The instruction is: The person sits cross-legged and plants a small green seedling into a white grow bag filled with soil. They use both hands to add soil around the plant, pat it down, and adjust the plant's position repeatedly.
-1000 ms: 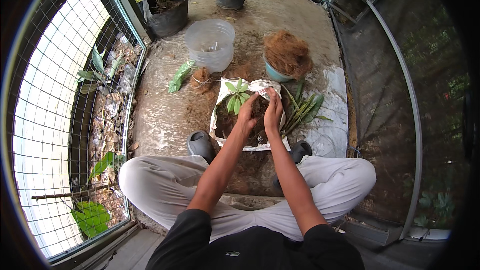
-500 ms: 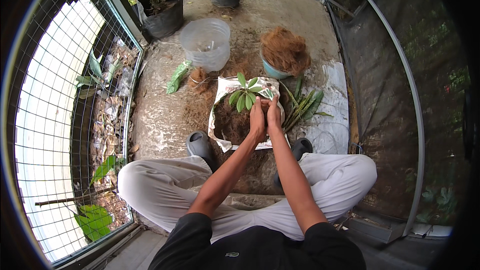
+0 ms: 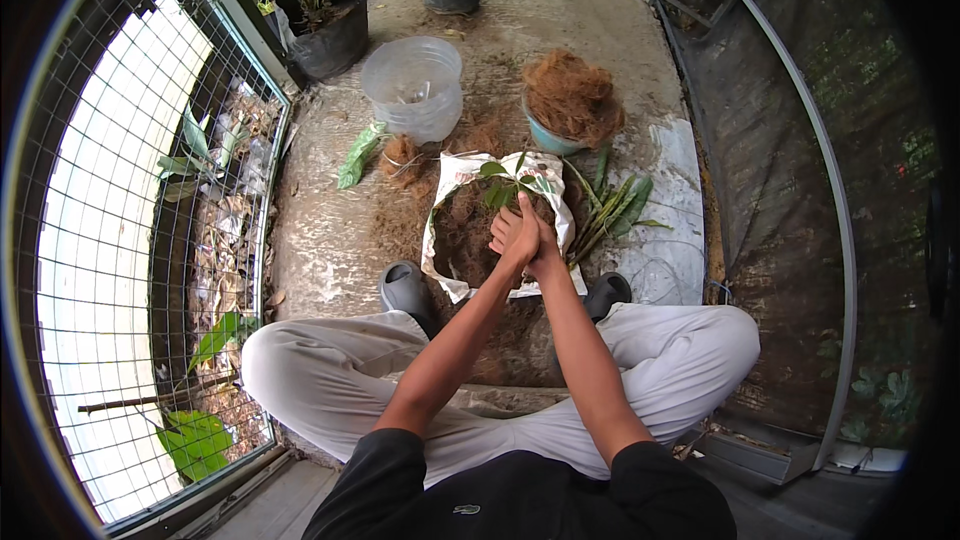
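My left hand (image 3: 516, 236) and my right hand (image 3: 546, 243) are closed together over a white sack (image 3: 455, 172) with its top rolled open. From between them, at the fingertips, rises a small green seedling (image 3: 497, 183) with several oval leaves. Its stem and roots are hidden behind my fingers, which wrap round its base. Dark soil mixed with brown fibre (image 3: 462, 230) fills the sack below and left of my hands.
Beyond the sack stand a clear plastic tub (image 3: 412, 90) and a blue pot (image 3: 552, 137) heaped with coconut fibre (image 3: 572, 90). A green packet (image 3: 358, 155) and a fibre bundle (image 3: 402, 158) lie left; cut leafy stems (image 3: 612, 212) lie right. Wire mesh (image 3: 130, 240) borders the left side.
Both hands have drawn closer and lower, the left now overlapping the right. The seedling has tilted, so its leaves show more edge-on and sit partly behind my fingers.
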`<move>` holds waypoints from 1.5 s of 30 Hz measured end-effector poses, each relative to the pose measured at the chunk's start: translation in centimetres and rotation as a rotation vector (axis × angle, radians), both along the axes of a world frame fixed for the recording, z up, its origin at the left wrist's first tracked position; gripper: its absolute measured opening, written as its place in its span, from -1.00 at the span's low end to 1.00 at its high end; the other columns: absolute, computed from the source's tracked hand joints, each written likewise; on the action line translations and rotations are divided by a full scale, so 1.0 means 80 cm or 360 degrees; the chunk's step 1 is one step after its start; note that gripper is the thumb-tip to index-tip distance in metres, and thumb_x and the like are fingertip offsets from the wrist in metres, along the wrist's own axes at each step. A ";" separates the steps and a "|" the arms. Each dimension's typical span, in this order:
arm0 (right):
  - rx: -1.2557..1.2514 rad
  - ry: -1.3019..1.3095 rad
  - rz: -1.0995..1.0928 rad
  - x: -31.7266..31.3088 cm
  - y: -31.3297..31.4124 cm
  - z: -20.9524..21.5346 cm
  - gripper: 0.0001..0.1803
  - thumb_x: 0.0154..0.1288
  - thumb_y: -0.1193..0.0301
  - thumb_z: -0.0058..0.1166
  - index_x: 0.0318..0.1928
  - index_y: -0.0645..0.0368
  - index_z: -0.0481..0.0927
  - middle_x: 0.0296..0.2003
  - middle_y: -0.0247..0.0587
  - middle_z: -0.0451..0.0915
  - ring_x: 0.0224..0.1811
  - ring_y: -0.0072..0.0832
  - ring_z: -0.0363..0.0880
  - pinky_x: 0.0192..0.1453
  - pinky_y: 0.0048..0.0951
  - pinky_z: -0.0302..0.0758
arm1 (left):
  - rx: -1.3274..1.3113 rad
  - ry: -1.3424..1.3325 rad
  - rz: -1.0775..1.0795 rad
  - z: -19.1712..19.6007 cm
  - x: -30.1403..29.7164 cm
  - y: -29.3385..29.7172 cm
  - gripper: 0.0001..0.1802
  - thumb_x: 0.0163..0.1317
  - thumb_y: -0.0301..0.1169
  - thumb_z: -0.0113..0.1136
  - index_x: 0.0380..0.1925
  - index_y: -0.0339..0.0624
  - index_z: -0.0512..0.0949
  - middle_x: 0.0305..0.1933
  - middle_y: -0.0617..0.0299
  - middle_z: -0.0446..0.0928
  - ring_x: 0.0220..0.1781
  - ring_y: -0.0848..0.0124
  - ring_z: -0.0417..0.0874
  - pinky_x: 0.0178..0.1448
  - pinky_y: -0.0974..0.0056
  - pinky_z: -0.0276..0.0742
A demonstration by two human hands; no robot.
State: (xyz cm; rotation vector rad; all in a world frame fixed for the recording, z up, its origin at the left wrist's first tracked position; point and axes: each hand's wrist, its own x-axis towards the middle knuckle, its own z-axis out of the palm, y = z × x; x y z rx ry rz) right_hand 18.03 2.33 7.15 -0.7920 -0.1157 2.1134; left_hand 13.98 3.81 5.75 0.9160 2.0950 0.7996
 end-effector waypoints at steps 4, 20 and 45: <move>0.0135 0.0217 0.0020 0.018 0.012 -0.044 -0.51 0.36 0.05 -0.19 0.07 0.16 0.42 0.00 -0.13 0.44 0.08 -0.25 0.39 0.17 -0.20 0.33 | 0.0155 -0.0122 -0.0058 0.007 0.000 0.001 -0.12 0.29 0.29 -0.54 0.12 -0.34 0.30 0.22 -0.17 0.24 0.29 -0.01 0.18 0.36 0.03 -0.02; 0.0094 0.0043 -0.0301 0.010 0.008 -0.013 -0.73 0.35 0.23 -0.21 -0.08 0.04 0.48 -0.14 -0.33 0.55 -0.09 -0.52 0.56 -0.01 -0.40 0.55 | 0.1495 0.0474 -0.1538 0.046 -0.084 -0.016 -0.62 0.15 -0.23 0.11 -0.07 -0.19 0.48 0.03 0.09 0.48 0.29 0.07 0.32 0.37 0.00 0.13; 0.0191 0.0002 -0.0233 0.014 0.012 -0.030 -0.80 0.37 0.24 -0.10 -0.18 0.06 0.51 -0.19 -0.37 0.56 -0.19 -0.59 0.55 -0.06 -0.53 0.53 | 0.1545 0.0637 -0.1083 0.027 -0.071 -0.027 -0.72 0.17 -0.30 0.08 -0.15 -0.17 0.43 -0.09 0.08 0.43 0.11 0.19 0.40 0.17 0.07 0.10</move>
